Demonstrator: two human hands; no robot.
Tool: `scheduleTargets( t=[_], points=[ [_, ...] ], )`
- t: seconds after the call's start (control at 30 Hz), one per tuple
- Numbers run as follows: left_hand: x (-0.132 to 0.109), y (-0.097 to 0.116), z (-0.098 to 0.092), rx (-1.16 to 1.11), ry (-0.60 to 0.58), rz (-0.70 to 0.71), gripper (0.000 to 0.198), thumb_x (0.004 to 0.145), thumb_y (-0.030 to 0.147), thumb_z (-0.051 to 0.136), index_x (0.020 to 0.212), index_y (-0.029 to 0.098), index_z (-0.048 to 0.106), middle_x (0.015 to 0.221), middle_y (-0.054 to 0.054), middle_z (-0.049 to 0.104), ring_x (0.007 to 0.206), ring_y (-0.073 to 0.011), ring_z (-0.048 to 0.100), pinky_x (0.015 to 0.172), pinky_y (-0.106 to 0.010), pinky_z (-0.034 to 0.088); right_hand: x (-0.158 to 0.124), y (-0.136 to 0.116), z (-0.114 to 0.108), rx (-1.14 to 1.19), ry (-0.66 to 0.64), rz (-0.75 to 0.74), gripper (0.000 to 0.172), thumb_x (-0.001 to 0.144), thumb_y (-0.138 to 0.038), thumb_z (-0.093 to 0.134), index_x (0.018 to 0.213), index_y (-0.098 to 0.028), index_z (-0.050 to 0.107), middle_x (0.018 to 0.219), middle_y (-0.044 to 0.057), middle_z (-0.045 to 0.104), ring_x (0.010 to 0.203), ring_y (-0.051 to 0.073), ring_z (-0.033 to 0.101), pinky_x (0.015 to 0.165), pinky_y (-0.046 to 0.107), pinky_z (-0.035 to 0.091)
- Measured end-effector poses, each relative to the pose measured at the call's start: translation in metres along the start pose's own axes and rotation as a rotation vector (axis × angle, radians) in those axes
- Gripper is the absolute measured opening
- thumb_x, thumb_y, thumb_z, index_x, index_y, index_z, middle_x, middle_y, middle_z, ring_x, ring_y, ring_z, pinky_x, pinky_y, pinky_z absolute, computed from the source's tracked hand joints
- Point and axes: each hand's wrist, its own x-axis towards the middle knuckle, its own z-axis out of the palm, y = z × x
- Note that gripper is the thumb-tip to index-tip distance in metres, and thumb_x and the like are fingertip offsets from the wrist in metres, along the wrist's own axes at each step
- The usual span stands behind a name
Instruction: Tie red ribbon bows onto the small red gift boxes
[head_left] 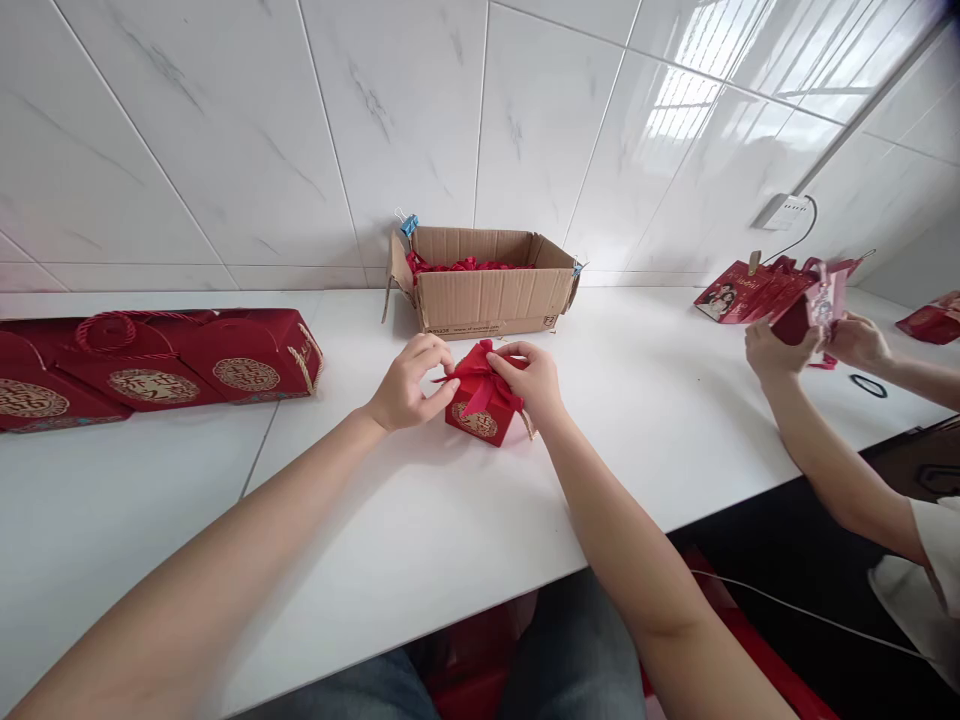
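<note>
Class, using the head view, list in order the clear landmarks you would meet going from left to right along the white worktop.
Row of dark-red boxes → the person's left hand → small red box with ribbon → the person's right hand → co-worker's nearer hand → black ring.

A white desk [405,560], a thin seam [259,462] crossing its left part.
On it stand a row of dark red boxes [187,362] at left, an open cardboard carton [495,302] at the back, a small red box [461,412] in the middle, and, at right, red bags [750,292] beside a black ring [868,394].
</note>
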Motion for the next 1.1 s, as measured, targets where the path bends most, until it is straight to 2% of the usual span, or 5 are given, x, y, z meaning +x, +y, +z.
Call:
scheduleTargets(
  t=[0.23,0.5,0.77,0.9,1.1],
  points=[
    [-0.026,-0.045,0.010,-0.160,0.153,-0.373,0.035,0.083,0.054,0.047,0.096,0.021,0.050,0.095,-0.007,0.059,0.092,-0.0217,0.057,0.075,-0.035,0.048,0.014,0.005,-0.033,0.121,-0.022,-0.099,0.066,0.077,-0.071,0.050,0.121,-0.021,0.053,0.127,0.012,0.058,0.120,0.025,0.055,0.099,0.039,0.045],
    [-0.025,-0.055,0.015,-0.127,0.246,-0.523,0.031,0.090,0.052,0.038,0.090,0.022,0.046,0.088,-0.005,0.060,0.088,-0.0201,0.058,0.072,-0.033,0.048,-0.032,0.047,-0.040,-0.012,-0.442,-0.239,0.153,0.043,-0.063,0.084,0.150,-0.029,-0.020,0.158,0.018,0.006,0.147,0.034,0.018,0.113,0.054,0.029],
    [-0.027,-0.053,0.015,-0.063,0.192,-0.535,0.029,0.090,0.049,0.038,0.093,0.021,0.046,0.088,-0.005,0.061,0.086,-0.0191,0.060,0.067,-0.031,0.048,-0.022,0.050,-0.044,-0.134,0.007,-0.091,0.139,0.056,-0.046,0.083,0.150,-0.027,-0.017,0.149,0.017,0.033,0.133,0.030,0.043,0.108,0.048,0.040],
    [-0.027,-0.055,0.015,0.009,0.166,-0.509,0.026,0.088,0.046,0.040,0.096,0.021,0.044,0.093,-0.007,0.060,0.089,-0.0214,0.060,0.068,-0.034,0.049,0.010,0.061,-0.094,-0.464,0.650,0.288,0.145,0.049,-0.046,0.085,0.151,-0.015,-0.012,0.157,0.025,0.003,0.146,0.039,0.012,0.117,0.057,0.013],
    [-0.022,-0.042,0.015,0.150,-0.020,-0.275,0.022,0.073,0.028,0.059,0.093,0.021,0.052,0.102,-0.009,0.059,0.111,-0.0310,0.051,0.097,-0.050,0.042,0.019,0.081,-0.114,-0.501,0.698,0.419,0.109,0.070,-0.032,0.067,0.152,-0.011,-0.001,0.157,0.024,0.008,0.145,0.037,0.016,0.117,0.050,0.016]
  ],
)
